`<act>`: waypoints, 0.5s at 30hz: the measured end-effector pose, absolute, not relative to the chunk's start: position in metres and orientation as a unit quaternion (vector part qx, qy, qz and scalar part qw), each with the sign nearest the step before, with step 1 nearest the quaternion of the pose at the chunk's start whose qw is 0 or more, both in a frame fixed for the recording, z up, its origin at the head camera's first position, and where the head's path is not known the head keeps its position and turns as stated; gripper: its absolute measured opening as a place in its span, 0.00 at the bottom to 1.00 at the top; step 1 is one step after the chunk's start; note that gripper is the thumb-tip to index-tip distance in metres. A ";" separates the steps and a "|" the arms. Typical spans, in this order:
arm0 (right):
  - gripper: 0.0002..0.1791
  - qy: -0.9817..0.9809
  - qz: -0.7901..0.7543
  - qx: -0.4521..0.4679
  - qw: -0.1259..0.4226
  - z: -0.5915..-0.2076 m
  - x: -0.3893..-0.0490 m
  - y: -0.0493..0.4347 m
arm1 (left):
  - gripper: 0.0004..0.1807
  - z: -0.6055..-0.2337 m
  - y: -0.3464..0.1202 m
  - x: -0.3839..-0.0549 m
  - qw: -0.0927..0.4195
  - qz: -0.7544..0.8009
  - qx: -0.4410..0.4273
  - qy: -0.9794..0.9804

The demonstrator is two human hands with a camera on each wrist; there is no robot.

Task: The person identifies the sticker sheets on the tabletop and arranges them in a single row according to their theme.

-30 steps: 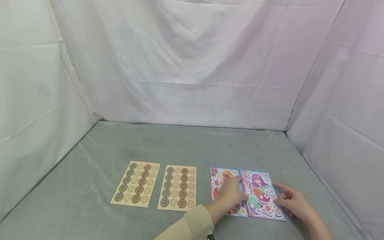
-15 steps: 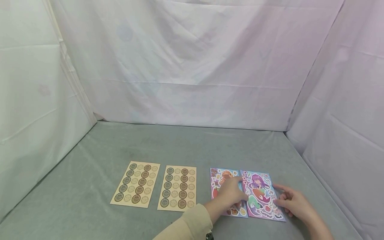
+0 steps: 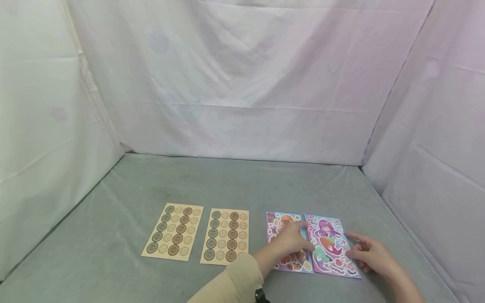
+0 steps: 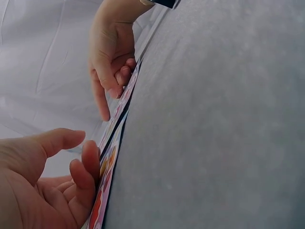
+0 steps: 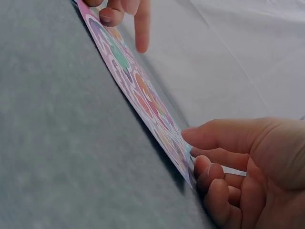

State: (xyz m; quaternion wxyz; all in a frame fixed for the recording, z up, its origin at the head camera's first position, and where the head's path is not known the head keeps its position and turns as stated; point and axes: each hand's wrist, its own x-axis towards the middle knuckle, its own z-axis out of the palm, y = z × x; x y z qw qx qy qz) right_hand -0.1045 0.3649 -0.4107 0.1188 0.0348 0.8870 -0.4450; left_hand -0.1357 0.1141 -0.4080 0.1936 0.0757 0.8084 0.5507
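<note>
Two colourful mermaid sticker sheets lie side by side at the right in the head view. My left hand (image 3: 291,240) is over the left sticker sheet (image 3: 275,221), hiding its middle; its thumb and index finger reach the left edge of the right sticker sheet (image 3: 335,248). In the left wrist view the thumb stands apart and relaxed fingers touch the left sheet (image 4: 106,183). My right hand (image 3: 369,254) is at the right sheet's right edge. Its thumb and index finger extend to the edge, while the other fingers curl loosely below, as the right wrist view shows.
Two cream sheets of round label stickers, a tilted one (image 3: 173,231) and a straighter one (image 3: 225,236), lie to the left of my left hand on the grey tabletop (image 3: 212,181). White cloth (image 3: 235,84) hangs along the back and both sides.
My left forearm and sleeve have shifted slightly left and the left hand's pose has changed a little. The right hand stays in place. The sticker sheets lie as before.
</note>
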 end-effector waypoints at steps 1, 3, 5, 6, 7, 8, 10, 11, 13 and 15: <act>0.39 0.887 -0.445 0.035 0.121 -0.409 -0.104 0.369 | 0.38 -0.407 0.117 -0.136 0.197 0.555 0.081 0.804; 0.39 0.888 -0.441 0.037 0.125 -0.406 -0.103 0.376 | 0.37 -0.405 0.122 -0.136 0.203 0.557 0.089 0.800; 0.39 0.888 -0.440 0.037 0.131 -0.404 -0.103 0.383 | 0.35 -0.403 0.127 -0.137 0.203 0.556 0.098 0.800; 0.38 0.888 -0.439 0.036 0.133 -0.402 -0.103 0.387 | 0.33 -0.403 0.128 -0.138 0.202 0.554 0.104 0.801; 0.38 0.888 -0.438 0.036 0.136 -0.401 -0.103 0.391 | 0.32 -0.402 0.129 -0.139 0.200 0.554 0.110 0.800; 0.38 0.888 -0.437 0.035 0.140 -0.399 -0.104 0.395 | 0.31 -0.401 0.130 -0.141 0.199 0.556 0.115 0.798; 0.37 0.889 -0.433 0.029 0.148 -0.396 -0.105 0.403 | 0.28 -0.399 0.132 -0.144 0.195 0.556 0.129 0.797; 0.36 0.891 -0.428 0.027 0.150 -0.393 -0.105 0.407 | 0.27 -0.398 0.133 -0.145 0.194 0.554 0.135 0.798; 0.36 0.897 -0.413 0.024 0.153 -0.389 -0.107 0.415 | 0.26 -0.397 0.135 -0.149 0.188 0.557 0.148 0.795; 0.35 0.905 -0.396 0.022 0.151 -0.383 -0.108 0.422 | 0.25 -0.396 0.136 -0.153 0.182 0.555 0.160 0.796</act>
